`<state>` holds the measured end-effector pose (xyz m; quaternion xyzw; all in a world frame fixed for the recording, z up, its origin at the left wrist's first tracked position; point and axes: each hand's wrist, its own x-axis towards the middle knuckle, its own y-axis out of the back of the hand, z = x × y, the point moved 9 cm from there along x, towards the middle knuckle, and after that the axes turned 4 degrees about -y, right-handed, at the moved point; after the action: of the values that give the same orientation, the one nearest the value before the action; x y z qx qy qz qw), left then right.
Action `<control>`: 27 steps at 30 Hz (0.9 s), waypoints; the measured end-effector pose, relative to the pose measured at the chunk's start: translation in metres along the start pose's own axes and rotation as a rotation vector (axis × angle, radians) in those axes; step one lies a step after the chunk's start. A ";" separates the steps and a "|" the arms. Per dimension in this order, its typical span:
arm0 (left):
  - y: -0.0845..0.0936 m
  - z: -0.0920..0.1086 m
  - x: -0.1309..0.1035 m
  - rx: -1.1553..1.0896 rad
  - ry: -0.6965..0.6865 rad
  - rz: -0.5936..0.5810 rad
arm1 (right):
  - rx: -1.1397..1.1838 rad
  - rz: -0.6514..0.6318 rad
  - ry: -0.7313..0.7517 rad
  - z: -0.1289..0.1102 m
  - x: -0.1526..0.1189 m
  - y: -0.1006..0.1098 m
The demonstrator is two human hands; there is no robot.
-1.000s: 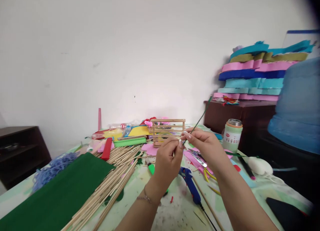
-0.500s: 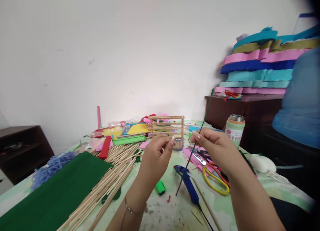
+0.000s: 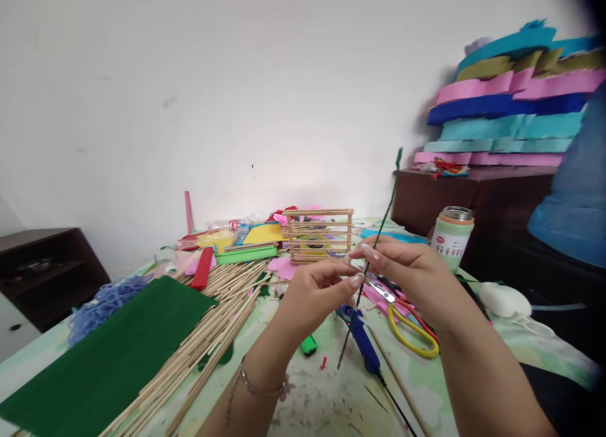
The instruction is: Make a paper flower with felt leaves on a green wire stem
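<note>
Stem: thin and green, held slanting above the table in the head view; from the fingertips its top points to one o'clock, its lower end to seven.
Right hand: thumb and forefinger closed on the stem, partway along it.
Left hand: thumb and forefinger narrow, tips at the stem just below the right hand's; whether they grip it, I cannot tell.
Rack: built of thin sticks, upright, at eleven o'clock from the fingertips, beyond them.
Glue gun: blue, lying at six o'clock, partly behind the stem.
Marker: green, at seven o'clock.
Scissors: yellow loop at between four and five, blades partly hidden by the right hand.
Sticks: loose pile at eight o'clock, beside the green sheet.
Yarn: blue tangle at nine, near the sheet's far edge.
Jar: open, at between two and three.
</note>
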<state>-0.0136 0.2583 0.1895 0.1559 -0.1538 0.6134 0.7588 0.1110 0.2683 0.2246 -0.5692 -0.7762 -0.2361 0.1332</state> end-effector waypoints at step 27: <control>-0.008 0.016 -0.002 0.374 -0.194 -0.020 | -0.412 0.074 0.075 -0.008 0.001 -0.009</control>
<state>-0.0070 0.2479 0.2029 0.3540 -0.1083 0.6057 0.7043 0.1014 0.2631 0.2298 -0.6033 -0.6847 -0.4056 0.0513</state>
